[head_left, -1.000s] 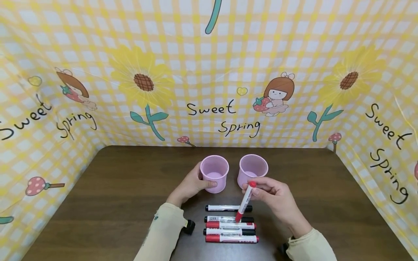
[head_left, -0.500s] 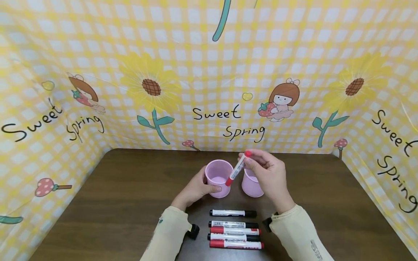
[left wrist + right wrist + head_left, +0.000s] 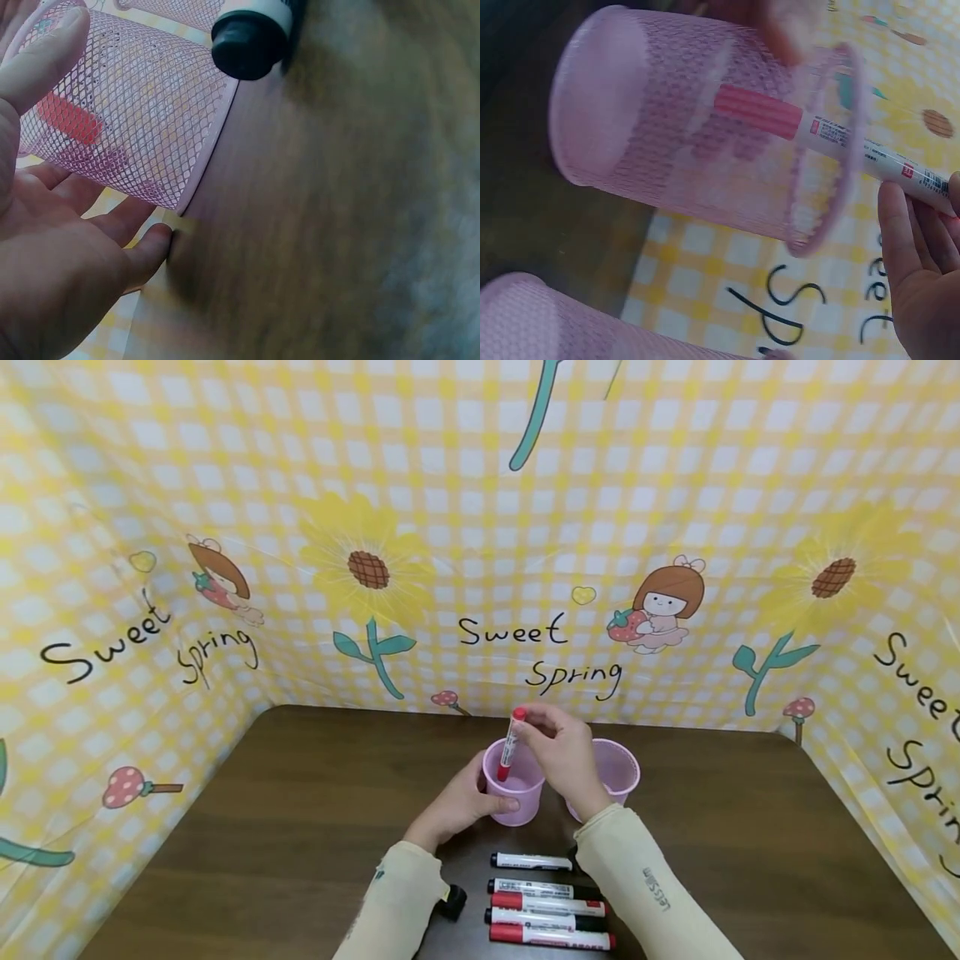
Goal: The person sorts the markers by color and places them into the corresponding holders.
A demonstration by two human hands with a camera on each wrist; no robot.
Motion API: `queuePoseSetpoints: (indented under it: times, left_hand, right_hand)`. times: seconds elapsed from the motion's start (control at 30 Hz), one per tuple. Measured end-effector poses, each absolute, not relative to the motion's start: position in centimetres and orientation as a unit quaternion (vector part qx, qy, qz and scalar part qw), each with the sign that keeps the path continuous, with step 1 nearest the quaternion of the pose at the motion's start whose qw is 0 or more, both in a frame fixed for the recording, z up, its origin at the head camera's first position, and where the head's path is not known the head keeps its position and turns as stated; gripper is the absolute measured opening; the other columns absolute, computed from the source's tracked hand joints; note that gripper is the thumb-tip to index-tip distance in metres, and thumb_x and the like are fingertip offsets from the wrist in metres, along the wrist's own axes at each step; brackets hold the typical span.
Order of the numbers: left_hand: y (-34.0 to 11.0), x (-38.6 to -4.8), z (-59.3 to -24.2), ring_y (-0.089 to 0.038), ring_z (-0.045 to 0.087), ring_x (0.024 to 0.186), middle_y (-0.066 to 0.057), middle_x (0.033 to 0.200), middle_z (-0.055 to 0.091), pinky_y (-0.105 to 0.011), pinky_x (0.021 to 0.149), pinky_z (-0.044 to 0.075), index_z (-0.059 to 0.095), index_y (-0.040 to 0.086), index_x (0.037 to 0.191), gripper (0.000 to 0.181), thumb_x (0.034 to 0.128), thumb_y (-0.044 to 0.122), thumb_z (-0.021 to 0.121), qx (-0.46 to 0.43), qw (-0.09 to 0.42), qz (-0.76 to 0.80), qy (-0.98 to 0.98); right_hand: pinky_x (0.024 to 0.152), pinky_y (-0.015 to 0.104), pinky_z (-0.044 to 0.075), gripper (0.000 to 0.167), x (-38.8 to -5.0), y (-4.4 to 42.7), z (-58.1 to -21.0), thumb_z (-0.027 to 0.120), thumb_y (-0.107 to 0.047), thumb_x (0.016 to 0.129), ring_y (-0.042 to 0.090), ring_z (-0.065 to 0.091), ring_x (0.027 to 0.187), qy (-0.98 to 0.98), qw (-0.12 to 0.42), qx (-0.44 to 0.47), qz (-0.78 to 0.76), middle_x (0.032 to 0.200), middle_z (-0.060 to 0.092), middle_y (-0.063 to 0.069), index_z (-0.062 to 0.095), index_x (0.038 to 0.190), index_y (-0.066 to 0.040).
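Observation:
My left hand (image 3: 459, 802) holds the left pink mesh pen cup (image 3: 529, 800), thumb on the near side. The left wrist view shows the cup's mesh wall (image 3: 150, 97) with fingers behind it. My right hand (image 3: 562, 758) pinches a red-and-white marker (image 3: 510, 745) near its upper end. Its red lower end is inside the left cup's mouth. In the right wrist view, the red cap (image 3: 757, 112) shows through the mesh, above the cup's bottom. A second pink mesh cup (image 3: 621, 768) stands to the right, partly hidden by the right hand and forearm.
Several markers lie in a row on the brown table (image 3: 300, 843) in front of the cups, among them a black one (image 3: 531, 862) and a red one (image 3: 551, 937). The right sleeve covers some of their ends. A yellow checked cloth (image 3: 495, 552) encloses the back and sides.
My right hand has carried the red marker from above the row of markers, up and leftward, into the left cup. My left hand keeps its hold on that cup. The head view has shifted slightly.

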State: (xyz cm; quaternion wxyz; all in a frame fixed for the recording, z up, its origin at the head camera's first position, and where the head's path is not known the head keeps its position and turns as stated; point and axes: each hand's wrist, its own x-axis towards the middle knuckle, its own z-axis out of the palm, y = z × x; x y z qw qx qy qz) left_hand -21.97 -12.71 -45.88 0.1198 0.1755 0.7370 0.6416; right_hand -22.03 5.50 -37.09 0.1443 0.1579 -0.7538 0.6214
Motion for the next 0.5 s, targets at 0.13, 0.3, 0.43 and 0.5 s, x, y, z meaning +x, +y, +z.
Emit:
queuePoseSetpoints:
  times: [0.13, 0.3, 0.43, 0.5]
  left_hand:
    - [-12.8, -21.9, -45.9, -0.034, 0.052, 0.122, -0.017, 0.140, 0.051, -0.049, 0.103, 0.044, 0.034, 0.005, 0.152, 0.085, 0.0834, 0.013, 0.084, 0.170, 0.122, 0.639, 0.740]
    - [-12.7, -21.8, -45.9, -0.031, 0.052, 0.123, -0.012, 0.141, 0.050, -0.049, 0.103, 0.044, 0.033, 0.007, 0.153, 0.086, 0.0838, 0.016, 0.084, 0.163, 0.123, 0.630, 0.750]
    - [-12.8, -21.7, -45.8, -0.031, 0.052, 0.123, -0.012, 0.141, 0.050, -0.049, 0.103, 0.045, 0.033, 0.006, 0.153, 0.086, 0.0842, 0.017, 0.084, 0.162, 0.118, 0.624, 0.755]
    - [-12.8, -21.7, -45.8, -0.032, 0.052, 0.123, -0.014, 0.142, 0.049, -0.049, 0.103, 0.045, 0.032, 0.005, 0.153, 0.086, 0.0842, 0.016, 0.084, 0.164, 0.116, 0.624, 0.755]
  right_hand:
    - [0.082, 0.032, 0.056, 0.019, -22.4, 5.0, -38.0, 0.080, -0.009, 0.088, 0.019, 0.070, 0.089, -0.774, 0.143, 0.153, 0.598, 0.096, 0.074, 0.005, 0.076, 0.106, -0.006]
    - [0.082, 0.039, 0.056, 0.015, -22.4, 4.5, -38.7, 0.079, -0.010, 0.088, 0.017, 0.069, 0.086, -0.793, 0.141, 0.145, 0.575, 0.094, 0.073, 0.001, 0.075, 0.103, -0.010]
    - [0.082, 0.038, 0.056, 0.015, -22.5, 4.2, -39.5, 0.079, -0.010, 0.088, 0.016, 0.069, 0.086, -0.803, 0.139, 0.149, 0.560, 0.094, 0.073, 0.000, 0.074, 0.102, -0.010]
    - [0.082, 0.038, 0.056, 0.016, -22.6, 4.2, -39.8, 0.080, -0.008, 0.087, 0.016, 0.068, 0.087, -0.805, 0.139, 0.149, 0.557, 0.095, 0.073, 0.001, 0.074, 0.102, -0.009]
